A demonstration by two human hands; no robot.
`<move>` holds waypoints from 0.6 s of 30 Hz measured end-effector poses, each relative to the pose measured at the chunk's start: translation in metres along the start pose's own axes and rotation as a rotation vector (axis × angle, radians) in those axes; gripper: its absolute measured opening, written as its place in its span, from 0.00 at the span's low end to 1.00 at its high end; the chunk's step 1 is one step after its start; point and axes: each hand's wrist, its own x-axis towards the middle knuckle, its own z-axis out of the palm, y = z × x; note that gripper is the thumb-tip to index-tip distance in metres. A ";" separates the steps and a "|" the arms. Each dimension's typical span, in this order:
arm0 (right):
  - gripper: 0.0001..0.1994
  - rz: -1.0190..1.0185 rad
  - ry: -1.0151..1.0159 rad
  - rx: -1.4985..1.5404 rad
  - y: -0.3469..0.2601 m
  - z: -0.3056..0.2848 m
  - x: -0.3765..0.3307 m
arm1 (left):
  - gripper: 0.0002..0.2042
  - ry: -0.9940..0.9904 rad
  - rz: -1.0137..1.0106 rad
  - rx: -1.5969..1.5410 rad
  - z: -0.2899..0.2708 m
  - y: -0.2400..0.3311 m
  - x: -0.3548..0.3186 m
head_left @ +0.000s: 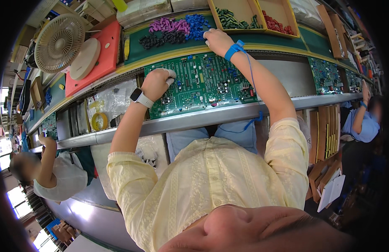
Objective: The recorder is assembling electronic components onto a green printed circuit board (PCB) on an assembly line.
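Circuit board [198, 84] is lying along the metal rail [186, 120] beneath the curled left hand [157, 84], while the right hand [217, 42], well apart, is resting beside the blue parts [197, 26], neither grip readable; pinching one piece lightly is probably working best.
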 end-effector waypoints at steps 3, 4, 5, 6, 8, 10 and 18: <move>0.06 -0.038 -0.032 -0.001 0.001 0.000 0.000 | 0.06 0.018 0.069 0.023 0.001 0.000 0.002; 0.06 -0.049 -0.029 0.004 0.000 0.000 0.001 | 0.06 0.018 0.069 0.023 0.002 0.000 0.003; 0.06 -0.049 -0.029 0.004 0.000 0.001 0.000 | 0.06 0.013 0.076 0.033 0.003 0.000 0.003; 0.06 -0.009 -0.024 0.046 0.000 0.002 0.000 | 0.06 0.009 0.084 0.043 0.004 0.000 0.003; 0.06 0.032 -0.019 0.088 0.000 0.003 -0.001 | 0.06 -0.003 0.090 0.059 0.004 0.000 0.005; 0.06 0.083 -0.045 0.140 -0.005 -0.001 -0.004 | 0.06 -0.014 0.091 0.076 0.004 0.000 0.005; 0.07 0.032 -0.036 0.299 -0.023 -0.019 -0.018 | 0.06 0.001 0.122 0.100 0.005 0.000 0.003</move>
